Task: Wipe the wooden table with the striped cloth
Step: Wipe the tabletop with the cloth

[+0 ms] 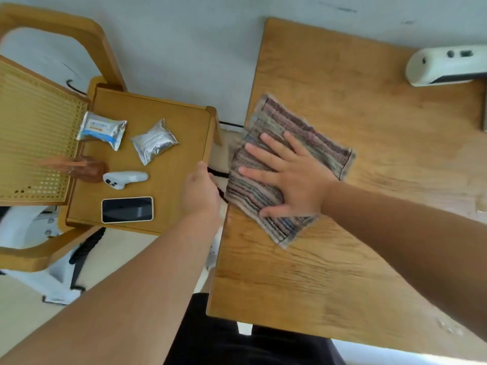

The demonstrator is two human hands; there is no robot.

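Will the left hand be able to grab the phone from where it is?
Probably yes. The left hand is at the edge of the small table, with nothing between it and the phone.

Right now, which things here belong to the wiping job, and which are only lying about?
For the job: striped cloth, wooden table, right hand flat on the cloth.

Lying about: blue-printed packet, silver packet, white controller, phone, white device.

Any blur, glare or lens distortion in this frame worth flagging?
Head view: soft, even light, no hard shadows; edges of the wooden table bow slightly from the wide-angle lens; motion blur smears the striped cloth and the grain near the right hand; the phone screen carries a reflection.
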